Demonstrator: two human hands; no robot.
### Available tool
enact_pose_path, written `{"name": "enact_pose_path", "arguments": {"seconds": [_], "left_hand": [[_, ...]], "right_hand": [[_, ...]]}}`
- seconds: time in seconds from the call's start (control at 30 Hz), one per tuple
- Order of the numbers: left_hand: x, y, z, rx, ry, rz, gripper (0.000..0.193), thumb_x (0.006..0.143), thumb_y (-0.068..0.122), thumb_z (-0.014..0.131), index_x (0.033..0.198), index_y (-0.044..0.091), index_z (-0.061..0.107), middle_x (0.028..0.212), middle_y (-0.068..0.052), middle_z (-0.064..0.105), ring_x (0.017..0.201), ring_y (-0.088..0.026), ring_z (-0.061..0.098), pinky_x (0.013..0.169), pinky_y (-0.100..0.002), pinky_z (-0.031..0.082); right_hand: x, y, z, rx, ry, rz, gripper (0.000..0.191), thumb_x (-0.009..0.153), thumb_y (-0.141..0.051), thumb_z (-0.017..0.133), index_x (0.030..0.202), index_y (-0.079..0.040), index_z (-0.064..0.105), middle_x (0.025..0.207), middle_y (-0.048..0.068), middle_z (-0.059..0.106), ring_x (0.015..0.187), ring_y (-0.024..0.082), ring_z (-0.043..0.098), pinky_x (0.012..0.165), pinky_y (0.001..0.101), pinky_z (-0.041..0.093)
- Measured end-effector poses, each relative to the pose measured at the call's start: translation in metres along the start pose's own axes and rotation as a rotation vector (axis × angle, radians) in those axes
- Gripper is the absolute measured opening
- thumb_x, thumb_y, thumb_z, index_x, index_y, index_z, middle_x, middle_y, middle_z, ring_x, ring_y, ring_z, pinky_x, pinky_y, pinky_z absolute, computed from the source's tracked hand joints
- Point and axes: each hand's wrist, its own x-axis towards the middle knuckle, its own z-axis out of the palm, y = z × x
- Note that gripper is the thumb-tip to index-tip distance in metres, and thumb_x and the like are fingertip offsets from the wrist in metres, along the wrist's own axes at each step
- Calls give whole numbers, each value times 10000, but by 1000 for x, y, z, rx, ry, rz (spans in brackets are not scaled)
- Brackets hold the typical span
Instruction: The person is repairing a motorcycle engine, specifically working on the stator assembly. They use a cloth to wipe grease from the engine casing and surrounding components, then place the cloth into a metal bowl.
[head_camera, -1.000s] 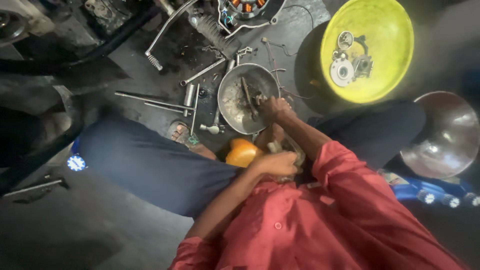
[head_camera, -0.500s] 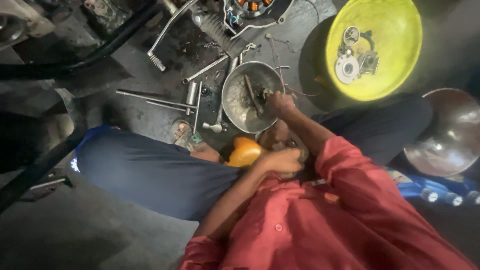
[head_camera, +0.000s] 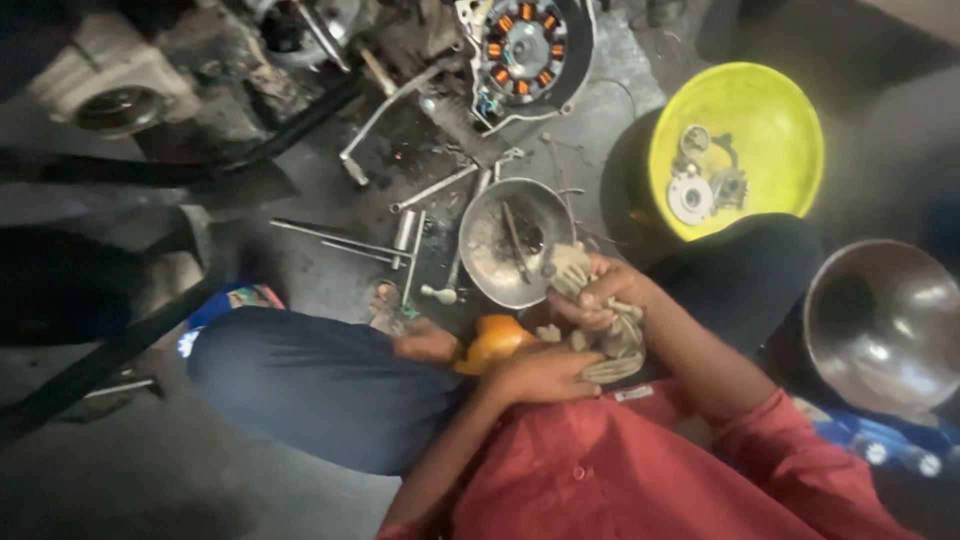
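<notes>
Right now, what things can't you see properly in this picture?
Head view only:
- Orange rounded object: mostly covered by the left hand.
- Whatever the dirty grey rag wraps: hidden under the right hand.
- Shiny steel bowl: inside lost in glare.
- Small metal parts in the round yellow plastic basin: too small to identify.
- Dark machinery at the top: cut off by the edge.

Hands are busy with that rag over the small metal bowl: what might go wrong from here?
1. The dirty rag, bunched between the right hand and the left hand, hangs close to the small metal bowl; a loose end could drag the rod in it out.
2. Loose rods lie on the floor just beyond the knee and may roll or be kicked.
3. The yellow basin holding small engine parts sits tight against the other leg, so a shift might tip it.
</notes>
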Motion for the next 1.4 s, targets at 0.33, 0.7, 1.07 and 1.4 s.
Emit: {"name": "enact_pose_path", "arguments": {"seconds": [0.33,0.7,1.07,1.4], "left_hand": [[-215,55,-68,541,1029,-341,366,810,110,707,1170,60,661,1146,-189,685,1050,-401,648,890,-470,533],[-217,11,-90,970,1418,-409,282,876,114,708,1154,75,728,936,-99,691,747,-311,605,680,-421,485],[-205,5,-111,973,1396,-439,265,893,144,714,1144,60,721,942,-89,700,741,-300,616,660,-416,489],[-195,-2,-129,985,1377,-481,255,920,155,703,1147,42,717,889,-93,679,720,-305,612,644,-419,484]], "right_hand": [[163,-30,64,-97,-214,-191,348,990,-43,637,1313,-80,513,701,103,545,406,128,446,357,272,337],[318,-75,74,107,427,-580,182,949,-4,621,1122,26,573,868,112,591,633,179,545,559,343,497],[366,-80,68,-39,666,-559,352,959,-64,571,1296,-71,468,932,66,661,646,165,564,507,346,502],[399,-99,53,-178,709,-585,456,933,-109,605,1373,-112,488,937,94,668,640,173,591,477,343,525]]}}
